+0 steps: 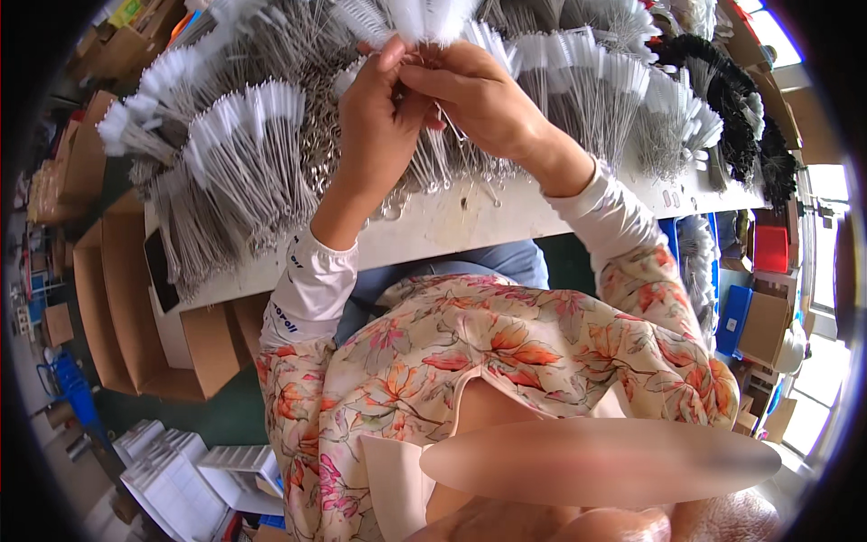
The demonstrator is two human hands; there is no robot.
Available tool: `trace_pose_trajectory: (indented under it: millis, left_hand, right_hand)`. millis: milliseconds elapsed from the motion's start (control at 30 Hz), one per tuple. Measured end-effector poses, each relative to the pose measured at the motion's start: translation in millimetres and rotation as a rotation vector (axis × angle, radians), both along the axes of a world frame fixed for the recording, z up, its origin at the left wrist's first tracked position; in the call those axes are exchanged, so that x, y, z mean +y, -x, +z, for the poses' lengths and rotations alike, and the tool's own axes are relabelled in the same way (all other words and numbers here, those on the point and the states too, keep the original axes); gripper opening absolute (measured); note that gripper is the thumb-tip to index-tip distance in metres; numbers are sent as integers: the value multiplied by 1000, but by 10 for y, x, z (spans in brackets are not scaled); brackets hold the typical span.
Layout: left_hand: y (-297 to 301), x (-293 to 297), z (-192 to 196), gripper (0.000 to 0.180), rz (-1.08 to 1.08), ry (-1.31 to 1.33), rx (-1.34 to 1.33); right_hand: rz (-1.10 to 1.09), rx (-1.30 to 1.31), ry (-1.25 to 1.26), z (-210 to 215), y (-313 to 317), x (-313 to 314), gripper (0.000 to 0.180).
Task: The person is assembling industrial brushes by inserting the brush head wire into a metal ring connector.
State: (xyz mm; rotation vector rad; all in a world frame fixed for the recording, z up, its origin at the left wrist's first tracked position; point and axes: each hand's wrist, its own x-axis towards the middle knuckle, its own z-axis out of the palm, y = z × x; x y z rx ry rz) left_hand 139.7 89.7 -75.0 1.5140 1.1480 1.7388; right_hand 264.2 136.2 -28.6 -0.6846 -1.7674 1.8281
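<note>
Over the white bench [442,226], the left hand [379,104] and right hand [479,95] meet, fingers [438,83] pinching a bunch of white brushes [432,20] that fans out just beyond them, with piled wire brushes [248,149] on both sides.

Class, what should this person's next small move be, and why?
Probably draw the white brushes into a snug bunch: the left hand and right hand meet around them, and other brushes lie grouped on the table.
</note>
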Motion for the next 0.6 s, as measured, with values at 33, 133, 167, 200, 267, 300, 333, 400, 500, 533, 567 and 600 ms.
trace_pose_trajectory:
  millis: [33, 133, 167, 200, 267, 300, 333, 400, 500, 533, 567, 600]
  left_hand:
    - [60, -64, -68, 27, 14, 9, -4]
    - [103, -258, -105, 4, 319, -492, 451]
    - [88, -299, -169, 3, 450, -484, 415]
    - [-17, -367, -216, 8, 260, -329, 229]
    - [-145, -572, -242, 13, -63, 299, 200]
    - [-316, -571, -709, 12, 13, -250, 154]
    - [-398, -623, -785, 16, 85, -334, 289]
    - [-421, -693, -898, 28, 166, -416, 527]
    - [-502, -953, -1051, 34, 125, -281, 472]
    - [-488, -1036, -1125, 34, 54, -199, 426]
    - [-479, -1104, -1220, 33, -17, -121, 380]
    - [-481, -1155, -1303, 33, -17, -114, 375]
  right_hand:
    - [14, -4, 9, -65, -3, -81, 23]
    - [-288, 533, -188, -378, -250, -140, 30]
    - [-369, 440, -221, -546, -360, -140, 32]
    - [-344, 336, -74, -731, -432, -179, 33]
    - [-221, 365, 253, -1118, -523, -298, 37]
    - [-204, 470, 411, -1016, -392, -504, 34]
    - [-220, 575, 554, -1068, -407, -556, 30]
    - [-221, 738, 796, -1164, -444, -565, 23]
    - [-177, 451, 451, -1016, -849, -460, 22]
    - [-224, 3, 94, -773, -976, -485, 24]
    - [-151, -372, -255, -689, -1090, -437, 24]
    - [-76, -646, -619, -645, -1195, -463, 13]
